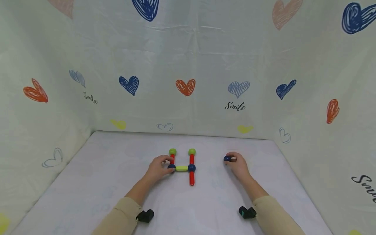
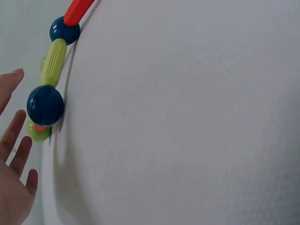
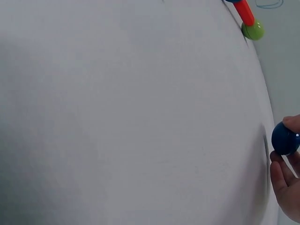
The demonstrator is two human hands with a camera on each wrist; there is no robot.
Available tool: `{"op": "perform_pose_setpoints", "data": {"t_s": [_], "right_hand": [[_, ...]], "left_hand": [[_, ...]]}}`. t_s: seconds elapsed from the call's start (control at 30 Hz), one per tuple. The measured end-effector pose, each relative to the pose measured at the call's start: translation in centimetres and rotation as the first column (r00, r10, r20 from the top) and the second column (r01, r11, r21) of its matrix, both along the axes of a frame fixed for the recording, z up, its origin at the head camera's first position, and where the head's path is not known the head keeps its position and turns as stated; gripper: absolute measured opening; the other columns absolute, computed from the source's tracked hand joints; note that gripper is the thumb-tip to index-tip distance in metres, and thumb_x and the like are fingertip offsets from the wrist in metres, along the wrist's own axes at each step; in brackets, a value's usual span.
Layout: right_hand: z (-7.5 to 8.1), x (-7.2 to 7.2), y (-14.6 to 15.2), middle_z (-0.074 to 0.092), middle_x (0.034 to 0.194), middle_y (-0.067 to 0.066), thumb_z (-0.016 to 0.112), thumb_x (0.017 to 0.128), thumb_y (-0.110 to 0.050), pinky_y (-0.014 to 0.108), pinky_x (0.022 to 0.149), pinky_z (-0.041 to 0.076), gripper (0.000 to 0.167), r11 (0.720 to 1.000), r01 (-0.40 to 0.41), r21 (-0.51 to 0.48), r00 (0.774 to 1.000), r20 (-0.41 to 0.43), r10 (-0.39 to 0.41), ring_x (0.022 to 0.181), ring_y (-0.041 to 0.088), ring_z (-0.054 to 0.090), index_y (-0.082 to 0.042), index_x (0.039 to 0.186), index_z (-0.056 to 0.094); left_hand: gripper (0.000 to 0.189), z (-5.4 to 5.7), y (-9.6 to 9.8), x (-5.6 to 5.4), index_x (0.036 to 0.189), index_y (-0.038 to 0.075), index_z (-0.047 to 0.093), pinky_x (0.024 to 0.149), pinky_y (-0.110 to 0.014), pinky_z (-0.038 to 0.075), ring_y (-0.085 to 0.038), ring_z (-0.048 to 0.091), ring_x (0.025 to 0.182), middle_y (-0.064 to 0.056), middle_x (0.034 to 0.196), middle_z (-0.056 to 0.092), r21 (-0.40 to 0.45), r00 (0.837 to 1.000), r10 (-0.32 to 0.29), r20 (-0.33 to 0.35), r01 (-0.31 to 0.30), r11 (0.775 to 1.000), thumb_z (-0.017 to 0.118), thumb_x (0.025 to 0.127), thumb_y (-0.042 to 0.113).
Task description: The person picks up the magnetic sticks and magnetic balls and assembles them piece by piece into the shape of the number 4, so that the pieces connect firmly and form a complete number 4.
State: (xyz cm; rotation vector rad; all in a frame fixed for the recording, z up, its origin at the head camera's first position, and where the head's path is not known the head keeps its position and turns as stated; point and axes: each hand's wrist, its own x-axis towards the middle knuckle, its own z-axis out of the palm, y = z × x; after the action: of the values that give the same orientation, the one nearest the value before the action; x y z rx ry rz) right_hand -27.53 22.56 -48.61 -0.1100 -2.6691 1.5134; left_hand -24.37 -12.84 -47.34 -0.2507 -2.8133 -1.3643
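A frame of magnetic rods and balls lies on the table. Its yellow-green rod (image 1: 181,168) joins a left blue ball (image 2: 45,105) to a right blue ball (image 1: 191,167). From each blue ball a red rod runs back to a green ball (image 1: 172,151); a further red rod (image 1: 192,178) points forward from the right one. My left hand (image 1: 158,167) is beside the left blue ball, thumb and fingers spread around it, with gaps showing in the left wrist view. Apart to the right, my right hand (image 1: 238,165) pinches a loose blue ball (image 3: 285,139) between thumb and fingers.
A white cloth covers the table (image 1: 211,202), whose back edge meets a hanging sheet (image 1: 205,111) printed with hearts. Dark wrist-worn devices (image 1: 247,212) sit at both sleeve cuffs.
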Motion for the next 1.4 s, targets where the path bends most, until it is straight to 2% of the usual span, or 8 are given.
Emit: {"op": "perform_pose_setpoints", "data": {"t_s": [0.17, 0.4, 0.57, 0.8, 1.03, 1.2, 1.4], "right_hand": [[-0.1, 1.2, -0.6, 0.059, 0.115, 0.018, 0.073, 0.083, 0.000, 0.030, 0.071, 0.050, 0.029, 0.998, -0.049, -0.030, 0.999, -0.006, 0.048, 0.097, 0.028, 0.060, 0.002, 0.111, 0.064], [0.3, 2.5, -1.7, 0.059, 0.115, 0.016, 0.074, 0.082, 0.001, 0.029, 0.071, 0.050, 0.029, 0.996, -0.083, -0.040, 0.997, -0.005, 0.083, 0.096, 0.026, 0.060, -0.001, 0.110, 0.065], [0.3, 3.7, -2.3, 0.059, 0.114, 0.015, 0.075, 0.082, 0.001, 0.028, 0.070, 0.051, 0.029, 0.991, -0.124, -0.046, 0.992, -0.009, 0.124, 0.097, 0.027, 0.062, -0.003, 0.109, 0.067], [0.3, 5.1, -3.4, 0.060, 0.114, 0.010, 0.076, 0.081, 0.001, 0.031, 0.075, 0.054, 0.029, 0.981, -0.181, -0.064, 0.983, -0.004, 0.182, 0.098, 0.028, 0.065, -0.007, 0.109, 0.071], [0.7, 6.1, -4.4, 0.062, 0.109, 0.005, 0.078, 0.080, -0.002, 0.030, 0.072, 0.053, 0.030, 0.977, -0.208, -0.038, 0.978, 0.001, 0.208, 0.094, 0.024, 0.063, -0.009, 0.108, 0.072], [0.9, 6.6, -5.2, 0.060, 0.103, 0.002, 0.079, 0.080, -0.006, 0.031, 0.074, 0.051, 0.029, 0.965, -0.260, 0.028, 0.965, 0.034, 0.259, 0.090, 0.020, 0.059, -0.011, 0.108, 0.074], [0.8, 7.2, -5.6, 0.059, 0.100, 0.002, 0.079, 0.078, -0.003, 0.028, 0.073, 0.053, 0.029, 0.954, -0.301, 0.020, 0.954, 0.020, 0.300, 0.086, 0.018, 0.060, -0.008, 0.106, 0.074]], "left_hand": [[0.038, 0.8, 1.1, 0.4, 0.114, 0.013, 0.068, 0.098, -0.053, 0.043, -0.029, 0.053, 0.112, -0.003, 0.113, 0.063, -0.066, 0.993, -0.096, -0.063, 0.092, 0.994, 0.082, 0.079, 0.014], [0.039, 0.8, 1.8, 0.6, 0.114, 0.015, 0.068, 0.094, -0.048, 0.046, -0.026, 0.054, 0.107, -0.001, 0.113, 0.064, -0.098, 0.989, -0.128, -0.071, 0.121, 0.988, 0.083, 0.078, 0.016], [0.039, 0.9, 2.5, 0.7, 0.114, 0.012, 0.069, 0.094, -0.048, 0.046, -0.026, 0.055, 0.110, -0.001, 0.114, 0.065, -0.139, 0.975, -0.200, -0.097, 0.186, 0.973, 0.083, 0.078, 0.016], [0.040, 0.8, 3.4, 0.9, 0.115, 0.018, 0.069, 0.099, -0.049, 0.042, -0.025, 0.054, 0.115, 0.000, 0.117, 0.065, -0.313, 0.954, -0.280, -0.105, 0.235, 0.920, 0.083, 0.078, 0.021], [0.040, 0.4, 3.9, 0.6, 0.115, 0.021, 0.070, 0.097, -0.051, 0.042, -0.025, 0.054, 0.116, -0.002, 0.120, 0.063, -0.405, 0.925, -0.358, -0.130, 0.280, 0.870, 0.083, 0.078, 0.025], [0.039, 0.2, 4.3, 0.5, 0.115, 0.025, 0.070, 0.094, -0.052, 0.041, -0.024, 0.053, 0.116, -0.002, 0.122, 0.061, -0.425, 0.928, -0.359, -0.102, 0.285, 0.859, 0.082, 0.078, 0.028], [0.036, -0.1, 4.7, 0.5, 0.113, 0.029, 0.071, 0.092, -0.051, 0.039, -0.023, 0.052, 0.115, 0.000, 0.121, 0.060, -0.465, 0.926, -0.361, -0.114, 0.271, 0.843, 0.082, 0.079, 0.031]]}}
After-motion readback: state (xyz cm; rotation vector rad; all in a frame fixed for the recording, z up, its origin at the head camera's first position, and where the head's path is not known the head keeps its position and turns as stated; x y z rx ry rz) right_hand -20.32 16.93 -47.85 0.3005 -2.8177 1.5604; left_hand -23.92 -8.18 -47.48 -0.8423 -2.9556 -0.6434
